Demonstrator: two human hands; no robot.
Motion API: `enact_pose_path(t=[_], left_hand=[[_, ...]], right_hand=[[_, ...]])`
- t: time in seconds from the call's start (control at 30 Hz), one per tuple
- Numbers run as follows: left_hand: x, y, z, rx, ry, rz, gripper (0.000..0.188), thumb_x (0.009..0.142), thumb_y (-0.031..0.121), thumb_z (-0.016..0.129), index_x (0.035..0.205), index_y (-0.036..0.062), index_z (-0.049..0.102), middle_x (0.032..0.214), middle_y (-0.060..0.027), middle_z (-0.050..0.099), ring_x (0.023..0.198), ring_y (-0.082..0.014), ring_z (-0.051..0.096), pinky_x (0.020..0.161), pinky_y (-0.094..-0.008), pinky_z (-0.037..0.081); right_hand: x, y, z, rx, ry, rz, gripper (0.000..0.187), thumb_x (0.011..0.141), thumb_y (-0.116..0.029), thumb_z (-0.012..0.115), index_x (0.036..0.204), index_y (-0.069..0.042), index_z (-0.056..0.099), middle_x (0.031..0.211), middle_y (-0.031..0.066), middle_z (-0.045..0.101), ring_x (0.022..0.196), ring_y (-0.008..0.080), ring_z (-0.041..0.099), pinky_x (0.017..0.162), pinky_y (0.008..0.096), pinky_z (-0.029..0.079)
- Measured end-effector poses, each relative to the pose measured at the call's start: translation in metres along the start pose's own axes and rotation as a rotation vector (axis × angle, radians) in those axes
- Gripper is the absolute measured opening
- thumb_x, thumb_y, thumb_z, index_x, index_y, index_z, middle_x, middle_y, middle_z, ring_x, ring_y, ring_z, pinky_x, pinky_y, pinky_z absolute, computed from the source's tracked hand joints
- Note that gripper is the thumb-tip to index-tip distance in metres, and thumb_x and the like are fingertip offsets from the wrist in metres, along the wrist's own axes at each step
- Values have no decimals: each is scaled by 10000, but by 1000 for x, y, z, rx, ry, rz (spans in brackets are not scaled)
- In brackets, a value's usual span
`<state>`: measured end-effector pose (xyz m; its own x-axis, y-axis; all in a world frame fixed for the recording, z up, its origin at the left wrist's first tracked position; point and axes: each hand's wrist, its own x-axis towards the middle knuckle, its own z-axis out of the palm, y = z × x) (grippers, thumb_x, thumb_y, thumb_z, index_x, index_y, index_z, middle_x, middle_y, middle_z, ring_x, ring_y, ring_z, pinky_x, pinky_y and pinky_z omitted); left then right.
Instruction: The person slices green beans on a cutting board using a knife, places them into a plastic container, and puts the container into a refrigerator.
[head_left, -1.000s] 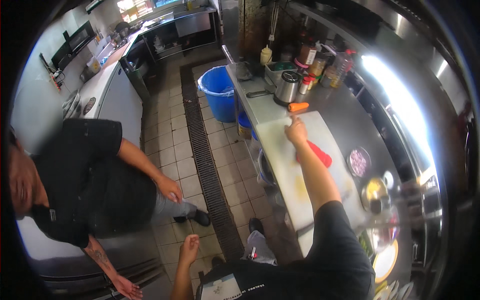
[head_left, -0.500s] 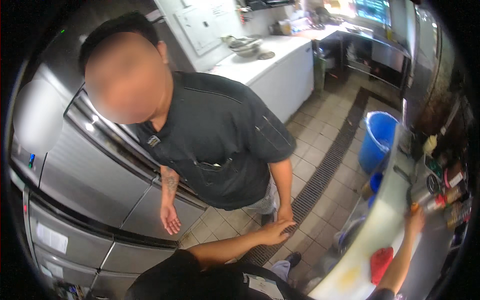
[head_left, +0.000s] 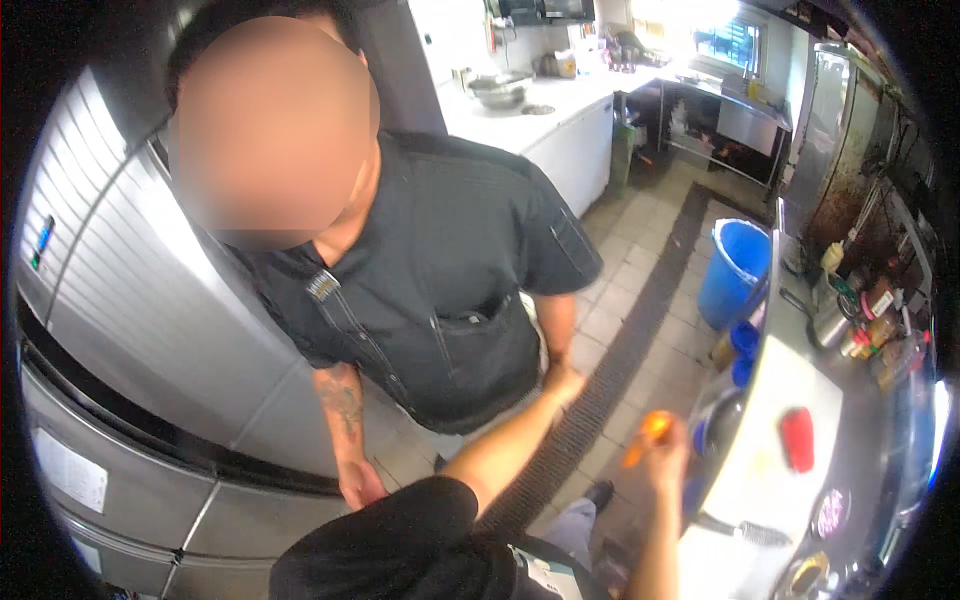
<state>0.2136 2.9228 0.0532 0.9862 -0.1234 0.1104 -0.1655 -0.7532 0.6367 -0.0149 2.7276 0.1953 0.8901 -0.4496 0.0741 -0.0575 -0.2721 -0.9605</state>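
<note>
My left arm reaches forward, and my left hand (head_left: 563,386) meets the lowered wrist of the person (head_left: 450,270) in the black short-sleeved jacket facing me. Its fingers are blurred and run into that person's hand. Raised over the floor beside the counter, my right hand (head_left: 666,456) is closed on a bright orange object (head_left: 656,426); blur hides its exact kind. A red object (head_left: 797,440), perhaps a folded cloth, lies on the white cutting board (head_left: 775,400). Near its close end rests a knife (head_left: 757,532) with a broad blade.
Steel refrigerator doors (head_left: 150,320) line the left. A blue bin (head_left: 738,270) stands by the floor drain grate (head_left: 625,370). Bottles and jars (head_left: 870,330) crowd the right counter, with a round container of purplish food (head_left: 831,512). A white chest (head_left: 565,150) stands behind the person.
My right hand has lifted off the counter and swung left, carrying the orange object. The person appears nearer. My left hand has shifted slightly up along the person's wrist.
</note>
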Motion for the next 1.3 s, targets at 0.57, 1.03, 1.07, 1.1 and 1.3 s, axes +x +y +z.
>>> enact_pose_path(t=[0.57, 1.03, 1.07, 1.1, 1.3], left_hand=[[39, -26, -106, -108, 22, -503, 996, 886, 407, 652, 1594, 112, 16, 1618, -252, 169, 1502, -393, 173, 1208, -458, 176], [55, -110, -119, -99, 691, -1124, 994, 846, 364, 689, 1582, 59, 94, 1575, -268, 283, 1453, -371, 315, 1168, -402, 291], [61, -106, -114, -101, 714, -1239, 994, 850, 399, 672, 1579, 46, 95, 1576, -256, 291, 1465, -366, 291, 1180, -420, 266], [61, -106, -112, -125, 721, -1329, 992, 854, 426, 660, 1577, 40, 101, 1580, -245, 290, 1470, -360, 285, 1187, -420, 253], [18, -127, -110, -791, 931, -1447, 884, 880, 519, 616, 1528, 11, 296, 1572, -223, 325, 1450, -341, 338, 1159, -392, 306]], right_hand=[[26, 44, 75, -393, -792, 133, 434, 732, -261, 787, 1075, -31, 653, 885, 143, 717, 849, 267, 705, 749, 372, 539], [365, 144, 56, 87, -1075, 526, 397, 835, -98, 727, 1152, -8, 507, 965, 142, 677, 631, 197, 664, 549, 305, 587], [387, 119, 64, 51, -1139, 547, 432, 832, -100, 727, 1189, -1, 505, 986, 141, 679, 646, 204, 668, 561, 316, 597], [413, 112, 78, 22, -1201, 502, 458, 834, -103, 722, 1223, 5, 504, 995, 135, 681, 660, 205, 671, 563, 319, 598], [521, 109, 197, -277, -1417, 407, 449, 858, -128, 688, 1259, 31, 565, 999, 117, 689, 713, 207, 680, 572, 304, 594]])
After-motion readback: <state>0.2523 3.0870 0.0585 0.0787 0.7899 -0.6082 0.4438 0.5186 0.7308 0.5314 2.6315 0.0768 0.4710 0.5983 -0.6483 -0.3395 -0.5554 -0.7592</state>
